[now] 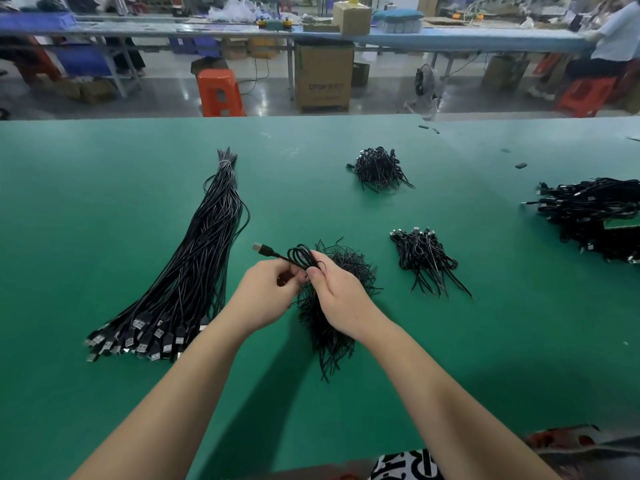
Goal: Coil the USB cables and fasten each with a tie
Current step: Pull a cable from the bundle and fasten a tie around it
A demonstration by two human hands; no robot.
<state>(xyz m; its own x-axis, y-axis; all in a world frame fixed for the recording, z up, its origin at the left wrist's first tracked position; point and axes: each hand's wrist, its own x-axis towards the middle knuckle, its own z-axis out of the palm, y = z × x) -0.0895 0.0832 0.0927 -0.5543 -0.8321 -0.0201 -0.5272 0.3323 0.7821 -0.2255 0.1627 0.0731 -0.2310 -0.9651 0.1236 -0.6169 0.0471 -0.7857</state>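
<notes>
Above the green table (104,237) my two hands hold one coiled black USB cable (300,256); its plug (259,247) sticks out to the left. My left hand (266,292) grips the coil from the left, and my right hand (337,296) pinches it from the right. Beneath my hands lies a heap of thin black ties (332,320). A long bundle of straight USB cables (194,265) lies to the left, its plugs toward me.
Piles of coiled cables lie at centre right (426,261), farther back (379,168) and at the right edge (595,216). Small dark bits (521,165) dot the far right of the table. Beyond its far edge stand orange stools (220,93), cardboard boxes (323,76) and other benches.
</notes>
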